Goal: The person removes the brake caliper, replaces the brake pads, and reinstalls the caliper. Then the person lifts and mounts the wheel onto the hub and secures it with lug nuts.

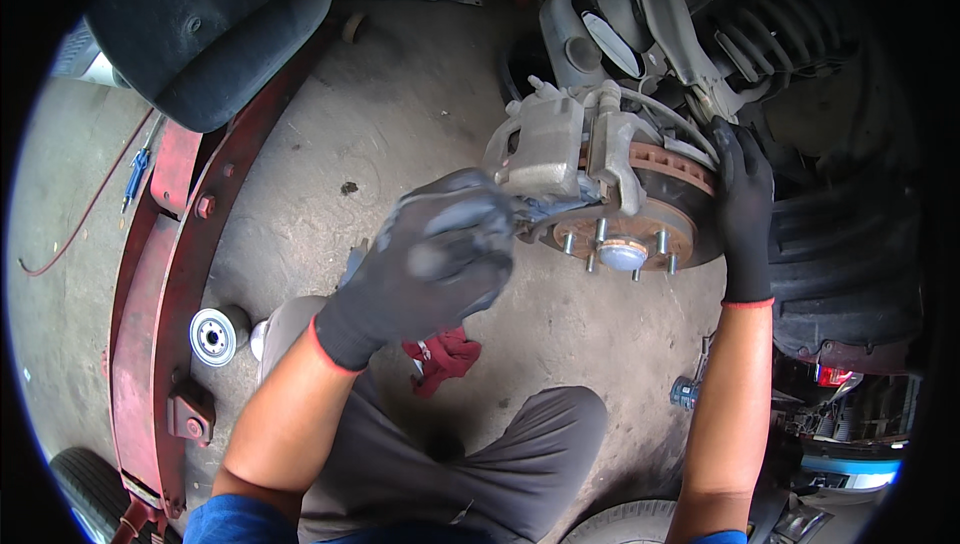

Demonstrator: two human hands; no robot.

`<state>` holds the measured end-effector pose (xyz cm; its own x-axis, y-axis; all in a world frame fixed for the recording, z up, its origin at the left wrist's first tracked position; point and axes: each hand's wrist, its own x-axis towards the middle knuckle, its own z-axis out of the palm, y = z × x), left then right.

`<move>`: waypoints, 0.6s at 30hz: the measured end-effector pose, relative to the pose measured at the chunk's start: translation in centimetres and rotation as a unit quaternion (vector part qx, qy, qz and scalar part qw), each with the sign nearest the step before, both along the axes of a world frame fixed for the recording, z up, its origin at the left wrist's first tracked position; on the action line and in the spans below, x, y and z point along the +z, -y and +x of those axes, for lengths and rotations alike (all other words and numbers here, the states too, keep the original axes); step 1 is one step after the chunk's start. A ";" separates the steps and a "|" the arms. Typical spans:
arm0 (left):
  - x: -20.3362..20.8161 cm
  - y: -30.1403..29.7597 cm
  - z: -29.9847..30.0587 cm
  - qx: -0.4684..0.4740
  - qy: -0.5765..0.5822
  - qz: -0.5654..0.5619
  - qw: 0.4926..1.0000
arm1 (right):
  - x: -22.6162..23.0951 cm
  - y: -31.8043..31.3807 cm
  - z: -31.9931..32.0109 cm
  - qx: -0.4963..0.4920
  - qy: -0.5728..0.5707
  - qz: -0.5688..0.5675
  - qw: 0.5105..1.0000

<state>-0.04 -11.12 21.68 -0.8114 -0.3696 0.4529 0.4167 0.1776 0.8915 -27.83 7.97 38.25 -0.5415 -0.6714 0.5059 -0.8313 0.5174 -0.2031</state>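
Note:
A brake disc (675,206) with a rusty hub face and several bare wheel studs hangs at the upper right. The grey brake caliper (545,139) straddles its left side. My left hand (435,249), in a dark glove with red cuff edging, is curled closed just below and left of the caliper. Motion smears its fingers, and what they hold, if anything, is hidden. My right hand (745,184), gloved alike, wraps the disc's right edge, fingers pointing up behind it. Bluish material (555,207) shows under the caliper.
A red steel lift beam (150,314) runs along the left. Beside it on the concrete stands an oil filter (217,335). A dark red rag (440,356) lies between my knees. Suspension arms and a coil spring (765,29) fill the upper right. A blue air gun (137,172) lies far left.

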 end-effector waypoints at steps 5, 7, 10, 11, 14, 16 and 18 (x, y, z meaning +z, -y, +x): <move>-4.3 1.1 6.4 0.156 -0.074 0.301 0.938 | -0.5 -0.1 0.0 0.002 -0.002 -0.036 0.999; -4.7 1.5 7.1 0.215 -0.050 0.369 0.903 | -0.8 -0.7 -0.3 -0.014 -0.011 -0.043 0.999; -4.4 1.2 6.9 0.215 -0.047 0.361 0.906 | -1.1 -2.2 -1.1 -0.024 -0.302 0.099 0.948; -4.2 0.8 6.7 0.200 -0.062 0.369 0.906 | -1.2 -2.7 -1.4 -0.015 -0.412 0.145 0.900; -4.3 -0.6 5.9 0.198 -0.039 0.375 0.905 | -1.1 -3.5 -2.4 -0.010 -0.387 0.156 0.909; -4.1 -1.6 5.5 0.154 -0.043 0.377 0.912 | -1.1 -3.4 -2.6 -0.001 -0.347 0.138 0.928; -3.4 -2.4 4.7 0.133 -0.064 0.352 0.924 | -1.1 -2.8 -2.2 0.007 -0.291 0.109 0.950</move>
<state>4.66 -8.69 18.29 -0.6063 -0.7875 0.1107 0.5521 -0.3166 0.7713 -30.07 10.72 37.14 -0.2020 -0.8001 0.5648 -0.7774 0.4817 0.4044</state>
